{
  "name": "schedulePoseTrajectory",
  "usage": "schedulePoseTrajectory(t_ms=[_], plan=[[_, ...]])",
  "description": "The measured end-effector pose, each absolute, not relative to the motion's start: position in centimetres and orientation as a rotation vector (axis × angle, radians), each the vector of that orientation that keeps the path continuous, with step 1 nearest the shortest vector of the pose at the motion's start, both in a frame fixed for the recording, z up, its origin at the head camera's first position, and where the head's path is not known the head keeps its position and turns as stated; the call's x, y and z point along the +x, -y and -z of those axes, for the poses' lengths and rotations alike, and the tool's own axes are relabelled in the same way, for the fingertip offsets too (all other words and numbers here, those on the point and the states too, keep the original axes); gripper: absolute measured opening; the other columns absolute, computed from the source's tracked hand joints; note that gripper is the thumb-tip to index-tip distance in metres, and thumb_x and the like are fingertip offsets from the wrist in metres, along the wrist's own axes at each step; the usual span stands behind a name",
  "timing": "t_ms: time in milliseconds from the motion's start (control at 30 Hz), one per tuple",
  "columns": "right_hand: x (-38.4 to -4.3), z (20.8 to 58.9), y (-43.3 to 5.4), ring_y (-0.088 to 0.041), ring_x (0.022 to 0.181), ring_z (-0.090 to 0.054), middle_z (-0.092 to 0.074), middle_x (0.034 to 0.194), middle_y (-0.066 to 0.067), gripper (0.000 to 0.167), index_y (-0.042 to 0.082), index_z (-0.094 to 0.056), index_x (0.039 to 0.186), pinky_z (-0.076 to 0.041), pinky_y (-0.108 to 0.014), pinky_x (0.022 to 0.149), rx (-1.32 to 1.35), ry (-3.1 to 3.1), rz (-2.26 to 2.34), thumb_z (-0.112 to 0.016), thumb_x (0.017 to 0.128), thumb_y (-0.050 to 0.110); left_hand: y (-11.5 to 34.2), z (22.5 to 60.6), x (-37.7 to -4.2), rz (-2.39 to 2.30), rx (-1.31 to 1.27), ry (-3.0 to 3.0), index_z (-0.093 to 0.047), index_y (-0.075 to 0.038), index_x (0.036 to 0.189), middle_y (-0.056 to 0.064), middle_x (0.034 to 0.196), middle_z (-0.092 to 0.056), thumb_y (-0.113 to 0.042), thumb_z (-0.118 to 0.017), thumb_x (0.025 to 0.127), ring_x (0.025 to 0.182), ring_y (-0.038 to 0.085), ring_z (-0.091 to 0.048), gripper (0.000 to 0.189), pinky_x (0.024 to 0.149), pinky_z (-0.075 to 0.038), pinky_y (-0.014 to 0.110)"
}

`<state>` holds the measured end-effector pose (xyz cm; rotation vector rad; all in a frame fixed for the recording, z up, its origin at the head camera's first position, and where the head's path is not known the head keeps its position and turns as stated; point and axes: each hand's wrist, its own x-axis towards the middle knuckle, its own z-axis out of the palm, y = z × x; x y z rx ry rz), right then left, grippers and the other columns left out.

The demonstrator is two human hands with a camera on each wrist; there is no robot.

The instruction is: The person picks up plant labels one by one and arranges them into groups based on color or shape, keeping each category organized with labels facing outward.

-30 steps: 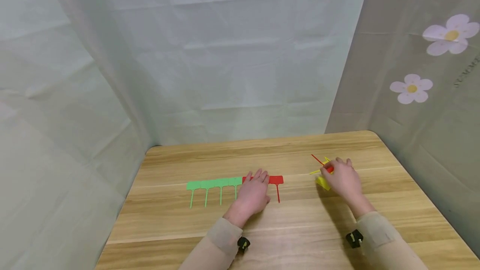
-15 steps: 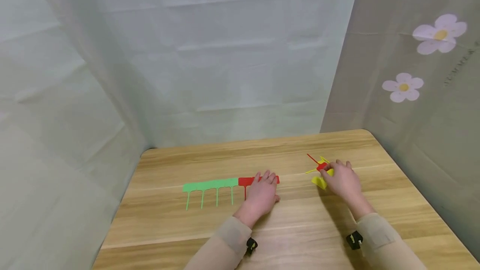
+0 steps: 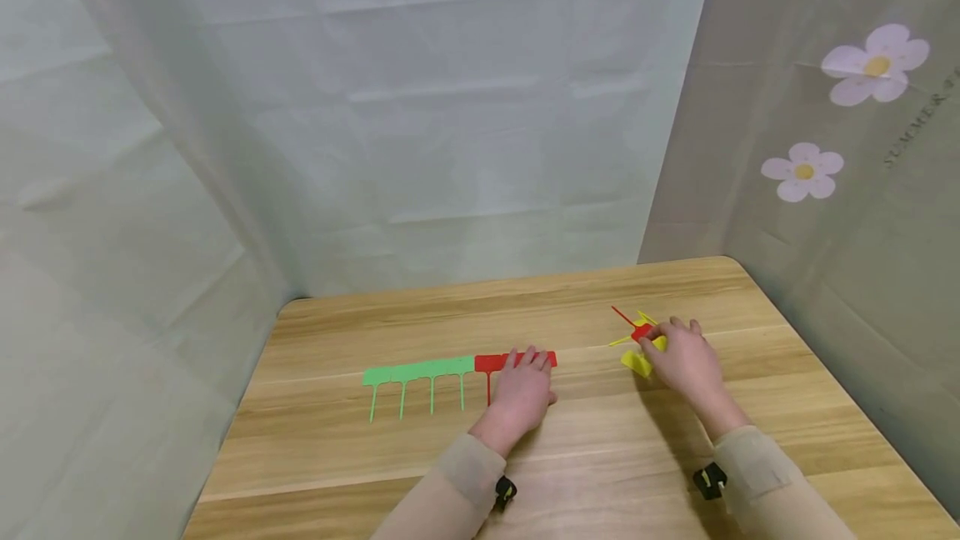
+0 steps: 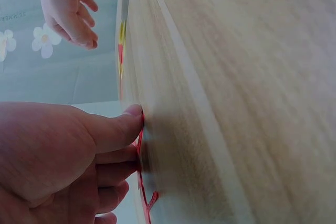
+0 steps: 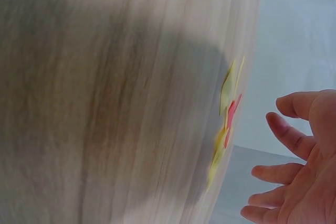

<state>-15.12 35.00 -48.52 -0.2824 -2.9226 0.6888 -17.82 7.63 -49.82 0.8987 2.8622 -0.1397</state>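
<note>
Several green cable-tie tags (image 3: 418,369) lie side by side in a row, their thin tails pointing toward me. Red cable-tie tags (image 3: 489,362) continue that row on the right. My left hand (image 3: 521,394) lies across them, fingers stretched out; in the left wrist view its thumb tip is at a red tag's edge. My right hand (image 3: 686,363) is over a small pile, holding nothing, its fingers spread and loosely bent in the right wrist view. That pile has a red tag (image 3: 641,332) among yellow tags (image 3: 637,363).
A wooden table (image 3: 337,457) bears all the tags. Pale hanging cloth (image 3: 480,123) closes off the back and left. On the right hangs a cloth (image 3: 832,257) printed with flowers. A black wrist device (image 3: 708,480) sits under the right forearm.
My left hand has slid right along the red tags, uncovering the first one beside the green row. My right fingertips have drawn slightly off the pile's red tag, and the view has shifted a little.
</note>
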Motion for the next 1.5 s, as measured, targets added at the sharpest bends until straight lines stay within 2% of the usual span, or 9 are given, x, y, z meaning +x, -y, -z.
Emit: schedulePoseTrajectory(t_ms=[200,467,767,867,1133,1500], plan=[[-15.2,49.0,-35.3,-0.074,0.141,-0.028,-0.044,0.149,-0.047,0.033,-0.001,-0.073,0.117,-0.035,-0.082,0.108,-0.287,2.910,-0.676,-0.067,0.102,0.028,-7.5,50.1,-17.9,0.100,0.865,-2.855,-0.055,-0.013,0.159,0.000,0.165,-0.050,-0.043,-0.070,0.103,0.157,0.023,-0.037,0.065,0.130,-0.026,0.046],[-15.6,49.6,-36.4,-0.074,0.136,-0.030,-0.045,0.144,-0.048,0.056,-0.009,-0.062,0.137,-0.039,-0.080,0.105,-0.328,2.954,-0.605,-0.070,0.100,0.031,-7.6,50.2,-18.0,0.095,0.866,-2.852,-0.054,-0.013,0.159,0.001,0.165,-0.049,-0.044,-0.070,0.103,0.157,0.023,-0.037,0.066,0.130,-0.026,0.046],[-16.8,49.4,-36.2,-0.074,0.145,-0.013,-0.028,0.157,-0.049,0.073,-0.008,-0.053,0.150,-0.025,-0.079,0.116,-0.436,3.097,-0.577,-0.061,0.105,0.049,-7.8,50.4,-18.0,0.109,0.860,-2.859,-0.054,-0.015,0.160,-0.001,0.165,-0.049,-0.045,-0.071,0.103,0.157,0.022,-0.037,0.066,0.129,-0.028,0.043],[-17.1,49.5,-36.1,-0.075,0.146,-0.010,-0.025,0.157,-0.050,0.071,-0.009,-0.053,0.149,-0.021,-0.080,0.117,-0.445,3.106,-0.559,-0.061,0.105,0.047,-7.8,50.3,-18.0,0.115,0.858,-2.862,-0.054,-0.016,0.160,-0.001,0.165,-0.049,-0.045,-0.071,0.102,0.156,0.022,-0.038,0.067,0.129,-0.028,0.043],[-17.3,49.6,-35.8,-0.076,0.142,-0.019,-0.039,0.147,-0.051,0.061,-0.013,-0.062,0.134,-0.027,-0.082,0.111,-0.418,3.067,-0.472,-0.068,0.102,0.039,-7.8,50.2,-18.1,0.118,0.857,-2.856,-0.054,-0.016,0.160,-0.002,0.165,-0.049,-0.045,-0.071,0.102,0.157,0.021,-0.038,0.067,0.129,-0.027,0.042],[-17.7,50.1,-35.6,-0.076,0.139,-0.022,-0.048,0.134,-0.049,0.060,-0.016,-0.060,0.126,-0.028,-0.081,0.110,-0.437,3.035,-0.495,-0.074,0.098,0.036,-7.8,50.1,-18.1,0.130,0.860,-2.853,-0.055,-0.016,0.159,-0.001,0.165,-0.049,-0.046,-0.071,0.102,0.156,0.021,-0.038,0.066,0.129,-0.028,0.042]])
